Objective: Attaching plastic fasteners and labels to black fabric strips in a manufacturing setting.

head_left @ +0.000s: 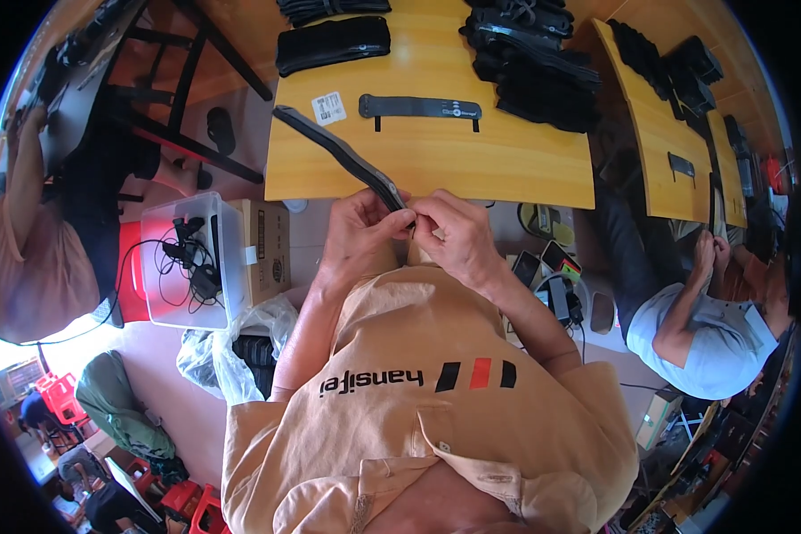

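A long black strap (336,147) slants from above the table's near edge down to my hands. My left hand (361,230) is closed round its lower end, thumb on top. Beside it, my right hand (457,238) pinches at the same end; the fingers hide the very tip. Beyond my hands, a dark grey strap (409,108) with a pale print lies flat on the wooden table (507,173). Two short black tabs stick out below that strap. To its left is a small white printed label (328,108).
Folded black pieces (334,46) lie at the table's back left, with a black pile (543,67) at the back right. On the floor at left stand a clear bin (231,267) of cables and a cardboard box (267,240). A co-worker (703,329) sits at right.
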`<state>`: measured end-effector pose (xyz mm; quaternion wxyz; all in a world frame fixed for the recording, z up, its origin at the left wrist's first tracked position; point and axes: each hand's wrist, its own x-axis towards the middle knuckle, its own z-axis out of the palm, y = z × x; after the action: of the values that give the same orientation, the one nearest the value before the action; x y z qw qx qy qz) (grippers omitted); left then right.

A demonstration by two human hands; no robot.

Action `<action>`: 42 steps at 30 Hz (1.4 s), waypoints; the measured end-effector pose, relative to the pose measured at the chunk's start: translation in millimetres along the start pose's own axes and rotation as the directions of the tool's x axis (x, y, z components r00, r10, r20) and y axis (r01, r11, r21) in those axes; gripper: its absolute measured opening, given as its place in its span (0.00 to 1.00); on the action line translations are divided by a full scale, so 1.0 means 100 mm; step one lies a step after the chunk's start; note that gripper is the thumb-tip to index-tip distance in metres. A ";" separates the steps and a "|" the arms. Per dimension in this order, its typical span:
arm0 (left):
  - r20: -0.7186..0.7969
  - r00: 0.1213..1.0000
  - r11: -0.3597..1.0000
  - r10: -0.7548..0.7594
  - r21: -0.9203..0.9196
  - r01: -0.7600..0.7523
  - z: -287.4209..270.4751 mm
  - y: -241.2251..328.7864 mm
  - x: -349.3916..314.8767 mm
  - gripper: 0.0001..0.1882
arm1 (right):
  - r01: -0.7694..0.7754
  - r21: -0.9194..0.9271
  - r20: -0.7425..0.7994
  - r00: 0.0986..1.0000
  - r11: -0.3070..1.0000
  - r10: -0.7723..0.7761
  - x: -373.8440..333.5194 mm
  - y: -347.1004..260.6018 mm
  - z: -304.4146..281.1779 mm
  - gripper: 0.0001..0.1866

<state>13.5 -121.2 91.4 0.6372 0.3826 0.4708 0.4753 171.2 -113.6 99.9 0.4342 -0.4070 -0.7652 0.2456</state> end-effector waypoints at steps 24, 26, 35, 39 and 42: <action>0.256 0.959 0.991 -0.118 -0.036 0.132 -0.13 0.17 -0.08 0.15 | 0.079 -0.127 0.331 0.943 0.989 -0.033 0.09 -0.12 -0.10 0.03; 0.321 0.935 0.987 -0.151 -0.011 0.163 -0.15 0.20 -0.05 0.18 | 0.035 -0.053 0.352 0.936 0.998 -0.014 0.12 -0.15 -0.14 0.02; 0.563 0.792 0.953 -0.235 -0.025 0.300 -0.18 0.38 -0.02 0.29 | -0.404 0.420 0.536 0.833 0.813 0.137 0.11 -0.22 -0.23 0.04; 0.572 0.795 0.945 -0.202 -0.099 0.311 -0.22 0.39 -0.04 0.25 | -0.815 0.531 0.794 0.574 0.231 0.200 0.16 -0.03 -0.37 0.05; 0.563 0.810 0.948 -0.164 -0.138 0.288 -0.27 0.34 -0.02 0.24 | -0.634 0.505 0.629 0.735 0.586 0.253 0.18 -0.14 -0.44 0.01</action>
<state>-20.8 -113.3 117.1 0.8345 0.3707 0.2580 0.3156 198.3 -105.1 141.0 0.2635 -0.3211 -0.5661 0.7121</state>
